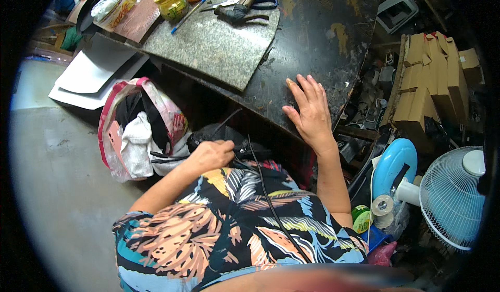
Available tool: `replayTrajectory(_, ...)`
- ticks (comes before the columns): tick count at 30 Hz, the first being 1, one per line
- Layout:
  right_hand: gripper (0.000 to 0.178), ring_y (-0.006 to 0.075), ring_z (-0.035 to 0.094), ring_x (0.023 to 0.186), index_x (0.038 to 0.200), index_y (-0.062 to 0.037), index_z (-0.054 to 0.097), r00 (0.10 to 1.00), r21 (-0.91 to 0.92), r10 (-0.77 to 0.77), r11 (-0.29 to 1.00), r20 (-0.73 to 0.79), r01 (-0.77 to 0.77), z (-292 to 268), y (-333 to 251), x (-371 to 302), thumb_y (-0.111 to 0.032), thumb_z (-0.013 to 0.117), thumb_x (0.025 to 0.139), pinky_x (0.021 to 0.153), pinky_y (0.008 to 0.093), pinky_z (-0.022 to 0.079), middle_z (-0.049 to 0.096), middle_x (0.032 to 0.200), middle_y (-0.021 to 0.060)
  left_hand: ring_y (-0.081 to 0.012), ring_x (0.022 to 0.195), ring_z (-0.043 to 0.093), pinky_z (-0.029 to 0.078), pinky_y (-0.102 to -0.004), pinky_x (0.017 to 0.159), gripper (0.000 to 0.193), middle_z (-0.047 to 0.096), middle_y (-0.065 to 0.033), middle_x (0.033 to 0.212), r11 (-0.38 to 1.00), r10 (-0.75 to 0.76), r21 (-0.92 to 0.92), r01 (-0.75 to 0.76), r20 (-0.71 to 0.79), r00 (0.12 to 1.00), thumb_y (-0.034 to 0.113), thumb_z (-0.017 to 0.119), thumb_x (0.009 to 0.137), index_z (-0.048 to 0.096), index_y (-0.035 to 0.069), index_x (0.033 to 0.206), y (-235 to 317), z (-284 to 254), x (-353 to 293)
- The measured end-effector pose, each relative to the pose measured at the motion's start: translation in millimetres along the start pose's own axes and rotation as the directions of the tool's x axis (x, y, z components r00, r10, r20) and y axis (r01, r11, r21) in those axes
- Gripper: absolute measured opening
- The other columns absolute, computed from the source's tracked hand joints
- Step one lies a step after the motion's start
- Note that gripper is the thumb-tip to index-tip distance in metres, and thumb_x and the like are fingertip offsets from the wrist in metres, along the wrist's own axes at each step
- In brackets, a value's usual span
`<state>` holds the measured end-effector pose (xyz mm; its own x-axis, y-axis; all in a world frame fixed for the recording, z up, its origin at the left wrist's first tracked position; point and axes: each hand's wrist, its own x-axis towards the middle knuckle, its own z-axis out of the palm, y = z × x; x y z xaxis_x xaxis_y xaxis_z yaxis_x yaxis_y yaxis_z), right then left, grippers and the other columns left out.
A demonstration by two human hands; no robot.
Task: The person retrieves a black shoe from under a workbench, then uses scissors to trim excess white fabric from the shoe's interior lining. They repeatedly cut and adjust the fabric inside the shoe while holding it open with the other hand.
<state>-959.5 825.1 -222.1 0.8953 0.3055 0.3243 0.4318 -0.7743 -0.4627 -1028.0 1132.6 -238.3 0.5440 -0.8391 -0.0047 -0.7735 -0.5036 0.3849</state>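
Curled tight, the left hand has its grip closed around a black, soft-looking object just under the tabletop's edge, exactly what it is I cannot tell; a thin black cord trails from it over the leaf-patterned shirt. Left of it a pink-rimmed plastic bag bulges with cloth. Farther right, the right hand lies flat, fingers spread, holding nothing, on the scuffed dark tabletop, near a speckled grey stone slab.

Right hand flat on worktable, left hand below its edge, fan right, bag left
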Motion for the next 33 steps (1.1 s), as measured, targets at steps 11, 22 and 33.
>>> replayTrajectory(11,0.047,0.0367,0.042,0.137,0.132,-0.0127,0.062,1.0,-0.08,-0.006,0.997,0.019,0.008,13.1,12.5,-3.2,-0.038,0.063,0.093,0.116,0.0508,0.03,0.051,0.145,0.0152,-0.0199,0.075,0.063,0.053,-0.0322,0.056,0.015,0.051,-0.0052,0.085,0.983,-0.114,0.144,0.113,0.0,0.994,0.02,0.068,0.068,0.059,0.009,0.071,16.3,1.1,-22.7)
replayTrajectory(22,0.051,0.0365,0.041,0.139,0.133,-0.0103,0.06,0.999,-0.145,-0.044,0.988,0.017,0.046,19.9,15.9,-1.5,-0.042,0.061,0.093,0.117,0.0512,0.028,0.049,0.146,0.0175,-0.0212,0.083,0.065,0.055,-0.0312,0.066,0.01,0.056,-0.0065,0.087,0.981,-0.14,0.158,0.116,0.155,0.978,0.015,0.061,0.078,0.065,0.006,0.078,64.6,-46.9,-31.9)
replayTrajectory(33,0.047,0.0355,0.042,0.139,0.129,-0.012,0.063,1.0,-0.049,0.007,0.999,-0.019,-0.008,20.9,18.6,1.2,-0.043,0.06,0.095,0.117,0.0497,0.028,0.052,0.143,0.0164,-0.0287,0.079,0.065,0.053,-0.0403,0.067,0.013,0.057,-0.0113,0.086,0.971,-0.237,0.094,0.218,0.342,0.909,0.016,0.069,0.074,0.064,0.004,0.078,91.4,-89.9,-34.9)
